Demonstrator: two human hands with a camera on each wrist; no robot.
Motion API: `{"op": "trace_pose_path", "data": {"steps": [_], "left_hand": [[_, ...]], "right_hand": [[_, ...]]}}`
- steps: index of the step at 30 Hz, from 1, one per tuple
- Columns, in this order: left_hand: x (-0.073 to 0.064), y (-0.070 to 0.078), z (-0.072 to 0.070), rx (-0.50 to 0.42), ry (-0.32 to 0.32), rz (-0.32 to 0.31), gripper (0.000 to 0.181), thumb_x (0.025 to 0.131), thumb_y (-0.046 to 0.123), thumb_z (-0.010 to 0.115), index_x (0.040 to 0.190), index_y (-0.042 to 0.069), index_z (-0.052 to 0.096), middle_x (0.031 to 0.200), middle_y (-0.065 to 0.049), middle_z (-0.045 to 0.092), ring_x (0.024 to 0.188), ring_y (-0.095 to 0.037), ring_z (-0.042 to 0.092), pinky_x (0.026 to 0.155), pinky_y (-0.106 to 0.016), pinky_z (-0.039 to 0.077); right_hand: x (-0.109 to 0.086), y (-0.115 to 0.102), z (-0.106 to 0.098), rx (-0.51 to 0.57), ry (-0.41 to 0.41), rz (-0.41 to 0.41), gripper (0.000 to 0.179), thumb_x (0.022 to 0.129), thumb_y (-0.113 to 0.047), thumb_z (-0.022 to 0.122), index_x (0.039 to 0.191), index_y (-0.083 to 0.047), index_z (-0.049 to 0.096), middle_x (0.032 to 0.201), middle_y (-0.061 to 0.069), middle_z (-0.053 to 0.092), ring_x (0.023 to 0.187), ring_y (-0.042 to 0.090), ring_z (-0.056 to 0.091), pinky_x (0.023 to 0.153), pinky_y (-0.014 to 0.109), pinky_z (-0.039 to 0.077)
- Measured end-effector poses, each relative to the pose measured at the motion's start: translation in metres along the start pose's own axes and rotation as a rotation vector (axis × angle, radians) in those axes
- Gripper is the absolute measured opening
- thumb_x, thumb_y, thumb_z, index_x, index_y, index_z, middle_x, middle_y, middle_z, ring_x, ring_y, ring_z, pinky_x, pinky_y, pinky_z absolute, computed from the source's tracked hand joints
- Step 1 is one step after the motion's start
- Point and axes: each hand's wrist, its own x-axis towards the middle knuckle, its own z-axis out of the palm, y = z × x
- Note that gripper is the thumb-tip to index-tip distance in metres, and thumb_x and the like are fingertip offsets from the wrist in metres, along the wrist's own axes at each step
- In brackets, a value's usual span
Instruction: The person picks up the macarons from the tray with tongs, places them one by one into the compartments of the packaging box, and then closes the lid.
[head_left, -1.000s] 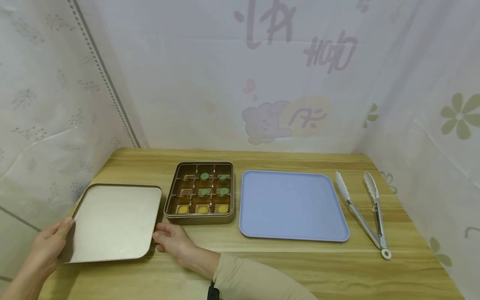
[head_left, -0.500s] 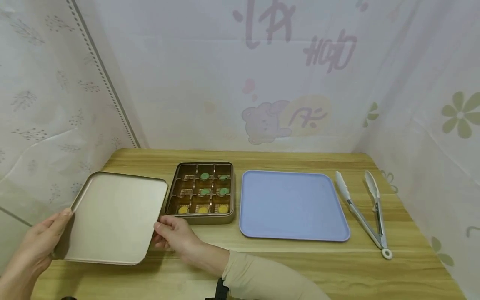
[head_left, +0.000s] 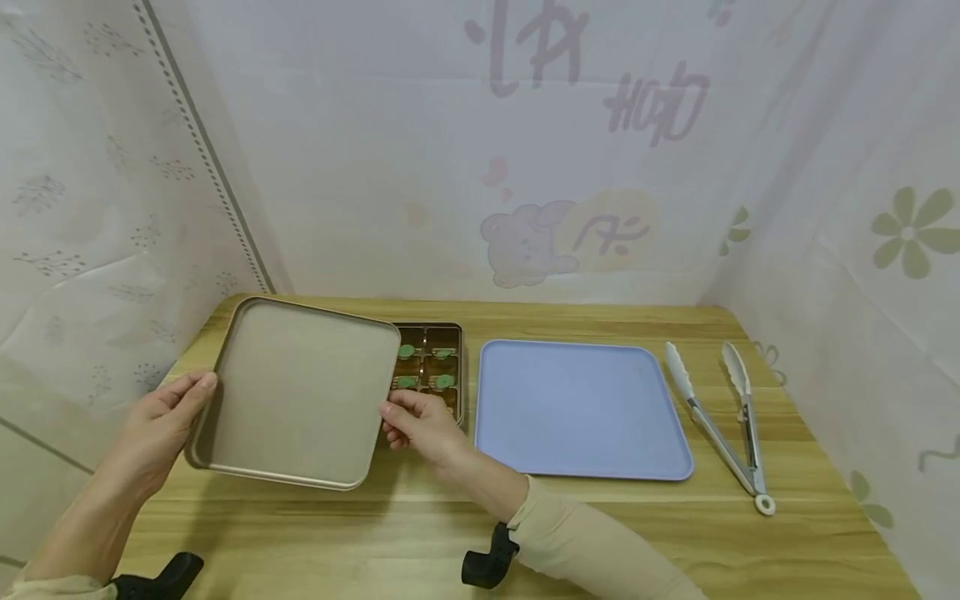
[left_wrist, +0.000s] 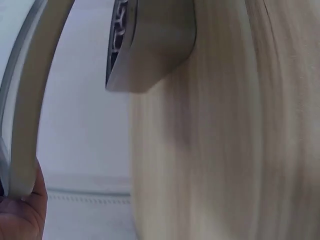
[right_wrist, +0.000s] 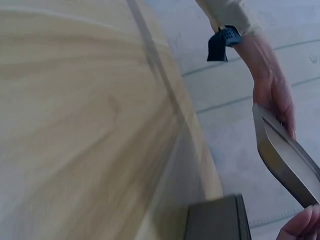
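Note:
A square gold-toned metal lid (head_left: pixel 300 396) with a raised rim is held tilted above the table, clear of the wood. My left hand (head_left: pixel 161 425) grips its left edge, thumb on top. On the opposite edge, my right hand (head_left: pixel 426 425) pinches the rim. Behind and below the lid stands a bronze tin box (head_left: pixel 461 358), its left part hidden. Round green pieces (head_left: pixel 444 381) lie in its visible compartments. The left wrist view shows the lid's side wall (left_wrist: pixel 30 100) apart from the box (left_wrist: pixel 155 45). Both hands hold the lid in the right wrist view.
Right of the box lies a flat blue-lavender tray (head_left: pixel 585 408). Farther right, spread tongs (head_left: pixel 720 425) with pale tips rest on the wooden table (head_left: pixel 585 533). Printed curtains (head_left: pixel 375 167) enclose the back and sides.
Both hands have raised the lid and carried it right and away from me. It now covers the left part of the box in the head view.

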Motion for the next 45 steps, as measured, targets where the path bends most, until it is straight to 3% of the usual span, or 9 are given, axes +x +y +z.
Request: {"op": "trace_pose_path", "data": {"steps": [3, 6, 9, 13, 17, 24, 32, 38, 45], "left_hand": [[0.004, 0.014, 0.011, 0.080, -0.010, 0.086, 0.028, 0.102, 0.025, 0.040, 0.129, 0.023, 0.049, 0.121, 0.022, 0.052, 0.112, 0.010, 0.047, 0.084, -0.006, 0.043], [0.009, 0.025, 0.021, 0.037, -0.021, 0.167, 0.020, 0.100, 0.018, 0.046, 0.113, 0.030, 0.056, 0.100, 0.029, 0.059, 0.090, 0.013, 0.057, 0.069, -0.008, 0.049], [0.010, 0.034, 0.033, 0.107, -0.009, 0.221, 0.024, 0.100, 0.017, 0.048, 0.121, 0.013, 0.058, 0.099, 0.029, 0.059, 0.088, 0.011, 0.059, 0.070, -0.008, 0.049], [0.010, 0.043, 0.048, 0.258, 0.100, 0.305, 0.036, 0.097, 0.017, 0.053, 0.122, -0.009, 0.057, 0.096, 0.030, 0.055, 0.083, 0.012, 0.055, 0.067, -0.006, 0.047], [0.011, 0.047, 0.059, 0.299, 0.195, 0.379, 0.031, 0.094, 0.013, 0.059, 0.116, -0.009, 0.062, 0.092, 0.025, 0.055, 0.075, 0.006, 0.055, 0.060, -0.010, 0.046], [0.013, 0.049, 0.068, 0.292, 0.239, 0.455, 0.025, 0.092, 0.009, 0.061, 0.107, -0.009, 0.067, 0.082, 0.023, 0.058, 0.069, 0.006, 0.054, 0.055, -0.010, 0.045], [0.017, 0.042, 0.071, 0.157, 0.107, 0.441, 0.020, 0.093, 0.004, 0.057, 0.108, -0.001, 0.069, 0.085, 0.026, 0.066, 0.076, 0.007, 0.061, 0.064, -0.010, 0.051], [0.017, 0.034, 0.070, -0.109, -0.070, 0.375, 0.032, 0.094, 0.001, 0.054, 0.121, 0.013, 0.066, 0.109, 0.020, 0.066, 0.092, 0.006, 0.062, 0.071, -0.012, 0.052], [0.018, 0.028, 0.068, -0.101, -0.161, 0.229, 0.044, 0.097, 0.013, 0.053, 0.140, 0.005, 0.045, 0.126, 0.026, 0.054, 0.113, 0.018, 0.043, 0.084, -0.005, 0.042]], "right_hand": [[-0.004, -0.007, -0.019, -0.029, -0.032, -0.017, 0.018, 0.096, -0.011, 0.054, 0.097, 0.006, 0.059, 0.066, -0.002, 0.055, 0.056, 0.006, 0.050, 0.052, 0.017, 0.046], [-0.009, -0.014, -0.035, -0.071, -0.058, -0.053, 0.018, 0.098, -0.013, 0.052, 0.095, 0.004, 0.057, 0.065, -0.003, 0.056, 0.054, 0.007, 0.051, 0.051, 0.019, 0.046], [-0.016, -0.022, -0.047, -0.121, -0.056, -0.088, 0.020, 0.098, -0.013, 0.051, 0.100, 0.006, 0.058, 0.066, -0.003, 0.058, 0.056, 0.007, 0.054, 0.053, 0.020, 0.048], [-0.024, -0.031, -0.058, -0.165, -0.049, -0.138, 0.026, 0.098, -0.012, 0.050, 0.109, 0.011, 0.057, 0.067, -0.003, 0.060, 0.058, 0.007, 0.057, 0.055, 0.020, 0.051], [-0.029, -0.036, -0.065, -0.186, -0.039, -0.190, 0.034, 0.098, -0.009, 0.050, 0.123, 0.013, 0.052, 0.069, -0.003, 0.062, 0.062, 0.006, 0.061, 0.059, 0.020, 0.053], [-0.034, -0.040, -0.072, -0.226, -0.003, -0.225, 0.036, 0.097, -0.007, 0.050, 0.129, 0.010, 0.049, 0.075, 0.003, 0.066, 0.067, 0.007, 0.064, 0.063, 0.023, 0.056], [-0.038, -0.036, -0.078, -0.290, -0.010, -0.251, 0.042, 0.098, -0.008, 0.050, 0.137, 0.004, 0.044, 0.097, 0.028, 0.065, 0.082, 0.019, 0.068, 0.081, 0.049, 0.054], [-0.034, -0.033, -0.083, -0.294, -0.041, -0.259, 0.036, 0.101, -0.017, 0.045, 0.134, -0.006, 0.052, 0.100, 0.020, 0.065, 0.092, 0.034, 0.065, 0.082, 0.047, 0.054], [-0.029, -0.029, -0.088, -0.289, -0.012, -0.210, 0.041, 0.099, -0.029, 0.048, 0.133, -0.007, 0.054, 0.093, 0.003, 0.062, 0.081, 0.014, 0.061, 0.078, 0.034, 0.055]]}}
